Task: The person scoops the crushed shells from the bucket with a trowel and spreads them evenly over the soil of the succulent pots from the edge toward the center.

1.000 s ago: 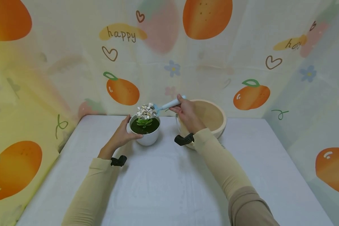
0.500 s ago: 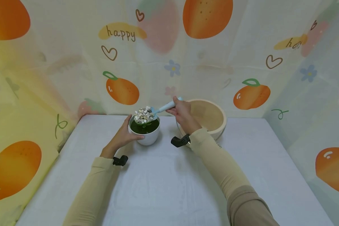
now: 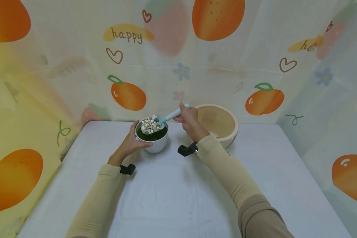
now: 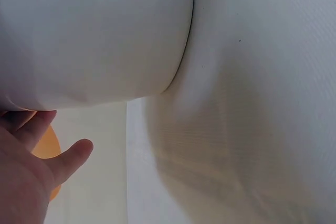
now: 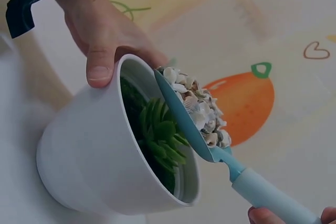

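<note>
Against the frame from a second ago, the light-blue scoop with the straight, pale handle [image 3: 174,114] has come leftward and lower, and its load of small white and brown shell pieces [image 3: 150,125] now hides the leafy green succulent [image 5: 163,137] from the head view. The right hand [image 3: 192,123] has shifted left with it, while the left hand [image 3: 129,145] and the smooth white round pot [image 3: 156,147] sit almost as they were.

The key relation is the scoop's blade to the pot's mouth. The pot stands upright on the white cloth-covered table [image 3: 163,191], to the right hand's left, and the loaded blade lies over its opening, just above the succulent. The scoop's long axis slants from its handle end, high on the right, down leftward to the blade. Whether the blade's tip touches the rim, I cannot tell.

The left hand is nearer the pot, its thumb on the near side and its fingers curled round the far left. The right hand pinches the handle. The wide cream bowl [image 3: 233,138] stands beside the right hand, right of the pot.
</note>
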Demonstrator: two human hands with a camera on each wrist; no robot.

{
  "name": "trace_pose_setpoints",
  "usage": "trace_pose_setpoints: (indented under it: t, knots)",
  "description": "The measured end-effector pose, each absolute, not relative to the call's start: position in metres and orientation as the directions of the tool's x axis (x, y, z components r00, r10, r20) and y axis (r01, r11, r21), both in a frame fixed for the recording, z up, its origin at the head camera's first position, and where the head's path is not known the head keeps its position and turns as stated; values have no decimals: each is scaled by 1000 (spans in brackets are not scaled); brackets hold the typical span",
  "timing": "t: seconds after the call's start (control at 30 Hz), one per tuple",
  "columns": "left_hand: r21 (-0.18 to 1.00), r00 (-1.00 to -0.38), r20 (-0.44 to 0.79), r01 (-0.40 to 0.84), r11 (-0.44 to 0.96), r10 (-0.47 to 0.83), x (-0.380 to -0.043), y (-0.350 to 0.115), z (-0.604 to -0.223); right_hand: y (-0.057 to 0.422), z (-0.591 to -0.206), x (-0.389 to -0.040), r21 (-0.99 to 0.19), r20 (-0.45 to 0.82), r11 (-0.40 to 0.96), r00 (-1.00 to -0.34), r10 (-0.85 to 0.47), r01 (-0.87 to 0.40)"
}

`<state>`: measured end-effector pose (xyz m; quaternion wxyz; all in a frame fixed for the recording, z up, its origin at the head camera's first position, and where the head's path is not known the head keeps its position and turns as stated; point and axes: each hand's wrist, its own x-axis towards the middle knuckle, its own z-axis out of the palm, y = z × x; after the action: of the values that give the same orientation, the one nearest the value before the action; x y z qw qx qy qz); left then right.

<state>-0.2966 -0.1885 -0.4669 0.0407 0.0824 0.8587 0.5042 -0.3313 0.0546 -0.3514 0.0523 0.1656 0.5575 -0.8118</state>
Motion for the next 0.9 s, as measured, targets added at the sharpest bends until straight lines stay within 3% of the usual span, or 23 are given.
trace_pose_setpoints:
  t: [0.9]
  knots:
    - [870,-987,12,90,484,161,-298,-187,-468,41,-354,-324,-967,-215,-173,-960,181,184]
